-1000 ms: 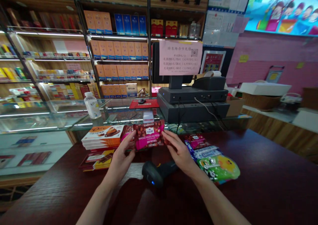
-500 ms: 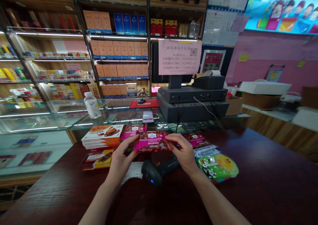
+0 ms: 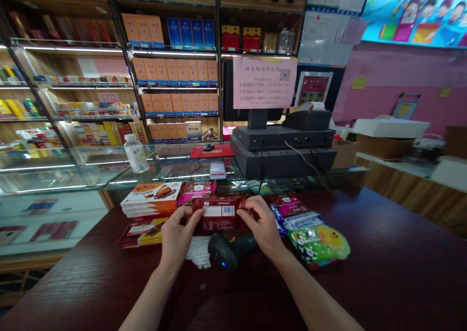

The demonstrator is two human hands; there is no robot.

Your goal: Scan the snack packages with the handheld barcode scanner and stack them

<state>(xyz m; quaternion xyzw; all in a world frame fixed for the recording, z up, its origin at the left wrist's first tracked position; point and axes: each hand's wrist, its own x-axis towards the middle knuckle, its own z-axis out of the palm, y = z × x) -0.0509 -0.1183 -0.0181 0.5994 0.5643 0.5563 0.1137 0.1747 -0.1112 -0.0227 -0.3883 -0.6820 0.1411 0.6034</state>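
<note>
Between both hands I hold a chocolate bar (image 3: 216, 221) in a dark red wrapper, its back with a white label and barcode facing me. My left hand (image 3: 179, 233) pinches its left end, and my right hand (image 3: 263, 226) grips the right end. Just below the bar a black barcode scanner (image 3: 224, 253) lies on the table with a small blue light lit. Behind my left hand sits another pink and brown chocolate bar (image 3: 197, 191). To the left are stacked white and orange chocolate boxes (image 3: 151, 197), with red and yellow chocolate packs (image 3: 144, 232) in front.
Right of my hands lie a pink-brown bar (image 3: 288, 204), a blue pack (image 3: 302, 220) and a green bag with a yellow duck (image 3: 321, 243). Beyond the dark table (image 3: 383, 243) stand a glass counter, a white bottle (image 3: 135, 154) and a cash register (image 3: 280, 148).
The chocolate bar has been turned over: its pink printed front faced me before, and now its barcode side does. Both hands have stayed on its ends.
</note>
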